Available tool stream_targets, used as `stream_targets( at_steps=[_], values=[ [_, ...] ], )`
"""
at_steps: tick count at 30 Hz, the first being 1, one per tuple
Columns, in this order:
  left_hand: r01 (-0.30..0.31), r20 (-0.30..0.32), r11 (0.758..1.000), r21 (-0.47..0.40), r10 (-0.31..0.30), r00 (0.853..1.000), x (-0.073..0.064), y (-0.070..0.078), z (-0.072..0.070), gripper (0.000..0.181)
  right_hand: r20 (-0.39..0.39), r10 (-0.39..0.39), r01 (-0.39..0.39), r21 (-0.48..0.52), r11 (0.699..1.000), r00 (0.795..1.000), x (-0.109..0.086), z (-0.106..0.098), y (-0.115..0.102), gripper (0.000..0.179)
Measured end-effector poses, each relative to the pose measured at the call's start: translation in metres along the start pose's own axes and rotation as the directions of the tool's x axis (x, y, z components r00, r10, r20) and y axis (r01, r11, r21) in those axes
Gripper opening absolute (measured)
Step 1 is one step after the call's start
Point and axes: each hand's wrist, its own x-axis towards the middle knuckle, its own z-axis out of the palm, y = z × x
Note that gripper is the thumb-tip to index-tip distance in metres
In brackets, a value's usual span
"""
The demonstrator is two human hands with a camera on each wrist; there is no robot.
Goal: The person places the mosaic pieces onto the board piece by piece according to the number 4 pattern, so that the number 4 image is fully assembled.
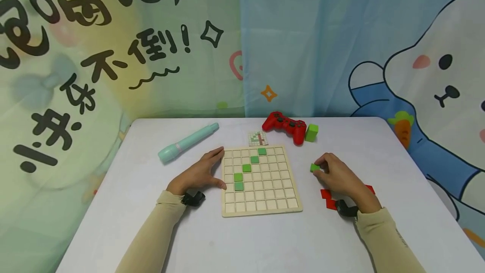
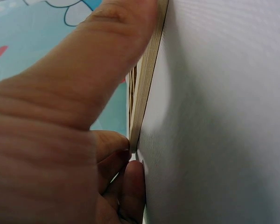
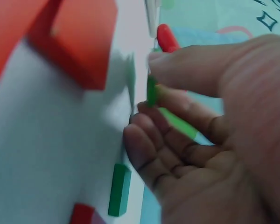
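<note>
Right fingers (image 1: 326, 160) round green block (image 1: 313, 167) — white table (image 1: 265, 243), printed curtain (image 1: 284, 33).

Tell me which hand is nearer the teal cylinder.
Left: the left hand is close to the teal cylinder, on its near side; the right hand is far to the cylinder's right, beyond the board.

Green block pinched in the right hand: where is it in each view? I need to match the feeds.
Head: right of centre, the green block, pinched by the right hand, right of the wooden grid board.
Left wrist: not in this picture.
Right wrist: near centre, slightly above the middle, the green block, not the separate green bar lower down.
Shared landmark: the white tabletop, visible in all three views.
</note>
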Motion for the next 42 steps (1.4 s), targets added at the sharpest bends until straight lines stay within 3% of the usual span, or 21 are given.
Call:
stream_targets(
  at_steps=[7,14,18,24,32,42],
  values=[
    [0.0,0.004,1.0,-0.003,0.0,1.0,0.002,0.0,0.004,0.125,-0.031,-0.017,0.018,0.02,1.0,0.999,-0.004,-0.007,-0.01,0.032],
    [0.027,0.003,1.0,0.011,-0.027,1.0,0.003,-0.001,0.003,0.126,-0.034,-0.16,0.16,-0.013,0.987,0.987,-0.002,-0.015,-0.049,0.026],
    [0.006,-0.004,1.0,0.017,-0.006,1.0,0.004,-0.002,0.001,0.126,-0.01,-0.239,0.238,-0.03,0.971,0.971,0.001,-0.012,-0.075,0.024],
    [-0.014,-0.004,1.0,0.016,0.014,1.0,0.004,-0.003,0.0,0.127,0.039,-0.346,0.347,-0.043,0.937,0.938,0.007,0.009,-0.108,0.022],
    [-0.028,-0.006,0.999,0.02,0.029,1.0,0.005,-0.005,0.0,0.126,0.104,-0.436,0.448,-0.166,0.879,0.894,0.008,0.046,-0.139,0.021],
    [-0.031,-0.008,0.999,0.007,0.031,0.999,0.003,-0.005,0.0,0.125,0.171,-0.408,0.437,-0.196,0.878,0.897,0.016,0.072,-0.155,0.019]
  ],
)
